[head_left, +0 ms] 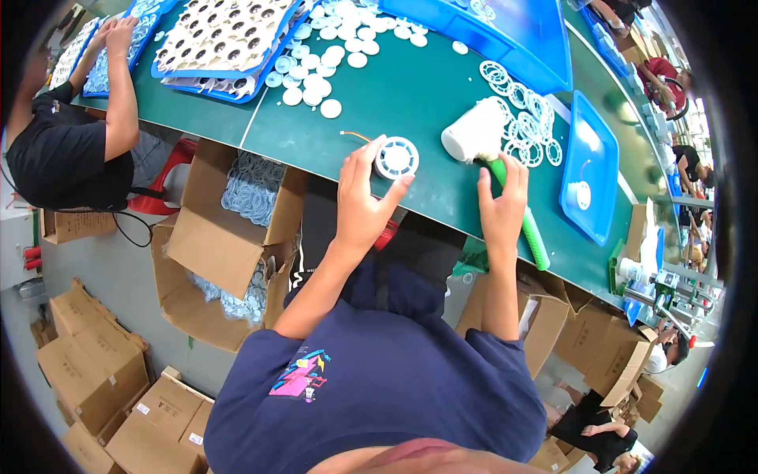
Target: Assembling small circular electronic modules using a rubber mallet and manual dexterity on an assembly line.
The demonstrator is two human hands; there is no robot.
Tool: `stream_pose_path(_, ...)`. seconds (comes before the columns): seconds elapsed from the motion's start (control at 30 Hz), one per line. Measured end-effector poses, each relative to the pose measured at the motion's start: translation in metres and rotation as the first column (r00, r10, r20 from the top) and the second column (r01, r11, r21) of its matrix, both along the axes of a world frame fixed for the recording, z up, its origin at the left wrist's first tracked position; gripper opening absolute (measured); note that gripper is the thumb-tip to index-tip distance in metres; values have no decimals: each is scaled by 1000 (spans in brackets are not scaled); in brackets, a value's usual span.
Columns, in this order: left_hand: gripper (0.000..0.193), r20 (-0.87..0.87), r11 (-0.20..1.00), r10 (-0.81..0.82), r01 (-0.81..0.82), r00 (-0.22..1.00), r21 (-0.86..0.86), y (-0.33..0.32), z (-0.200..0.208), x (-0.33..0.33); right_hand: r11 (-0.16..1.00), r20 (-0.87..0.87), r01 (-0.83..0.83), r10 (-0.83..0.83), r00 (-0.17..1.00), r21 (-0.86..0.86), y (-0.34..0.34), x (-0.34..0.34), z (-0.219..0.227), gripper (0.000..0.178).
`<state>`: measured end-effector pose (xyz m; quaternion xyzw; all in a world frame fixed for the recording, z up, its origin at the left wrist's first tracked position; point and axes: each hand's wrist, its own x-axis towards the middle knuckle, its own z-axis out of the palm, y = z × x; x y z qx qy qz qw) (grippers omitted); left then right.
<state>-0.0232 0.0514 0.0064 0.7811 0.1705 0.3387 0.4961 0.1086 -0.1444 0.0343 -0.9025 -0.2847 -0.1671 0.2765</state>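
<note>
My left hand [365,194] grips a round white spoked part [396,158] between thumb and fingers, at the near edge of the green table. A thin orange-red wire [357,135] with a small white connector trails from its left side. My right hand [503,202] straddles the green handle [535,240] of a mallet, thumb on one side and straight fingers on the other, not wrapped round it. The mallet's thick white head [475,131] rests on the table just beyond. Beside the head lie several flat white slotted rings [530,126] in a loose pile.
Pale discs [331,108] spread across the far table near stacked trays [221,35] of parts. A large blue bin [521,39] stands behind, and a blue tray [591,166] with one round part sits right. Open cartons [213,237] stand below. A co-worker [75,150] works at left.
</note>
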Motion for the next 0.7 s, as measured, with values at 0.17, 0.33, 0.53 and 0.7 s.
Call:
stream_pose_path(0.17,62,-5,1000,8,-8,1000,-21,2,6,1,993,0,-10,10,1000,-114,1,15,9,36)
stream_pose_path(0.33,64,-4,1000,9,-9,1000,28,-1,7,0,977,-305,-162,199,931,142,25,-2,87,21)
stream_pose_path(0.53,66,-7,1000,-6,6,1000,-19,1,4,-3,919,-417,-387,322,850,-79,53,12,117,31)
stream_pose_path(0.7,69,-29,999,-27,28,999,36,8,7,-3,931,-551,-350,239,799,-104,18,-5,100,22)
